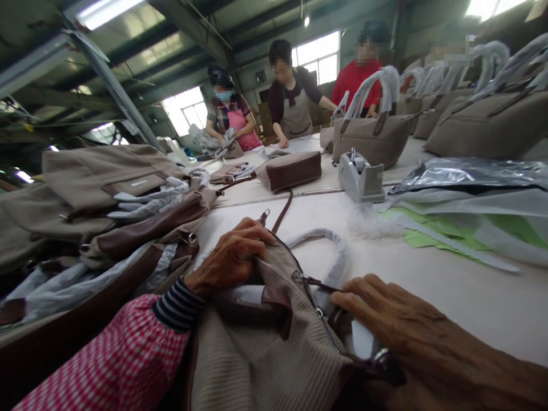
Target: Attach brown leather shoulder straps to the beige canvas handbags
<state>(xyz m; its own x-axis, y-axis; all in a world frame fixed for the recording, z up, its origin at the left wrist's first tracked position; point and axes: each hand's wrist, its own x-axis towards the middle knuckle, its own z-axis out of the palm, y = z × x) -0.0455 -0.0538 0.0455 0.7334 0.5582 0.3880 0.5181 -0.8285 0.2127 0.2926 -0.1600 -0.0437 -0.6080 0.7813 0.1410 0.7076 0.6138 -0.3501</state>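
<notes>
A taupe ribbed handbag (248, 348) with brown leather trim lies right in front of me, its top zipper partly open. My left hand (235, 251) is closed on the bag's upper edge at the far end of the zipper. Between the fingertips of my right hand (385, 311) is the dark zipper pull (319, 283), stretched from a metal ring on the slider. One bag handle (336, 254), wrapped in white film, arches behind the zipper onto the table. A brown strap (283, 212) runs off the bag's far end. The bag's near right end is dark and partly hidden.
Stacked taupe bags (107, 171) crowd the left side. A tape dispenser (361, 176), a brown-based bag (291, 170) and upright handbags (372, 137) stand across the white table (428, 291). Green sheets (445, 234) and plastic film lie at right. Several people work at the far side.
</notes>
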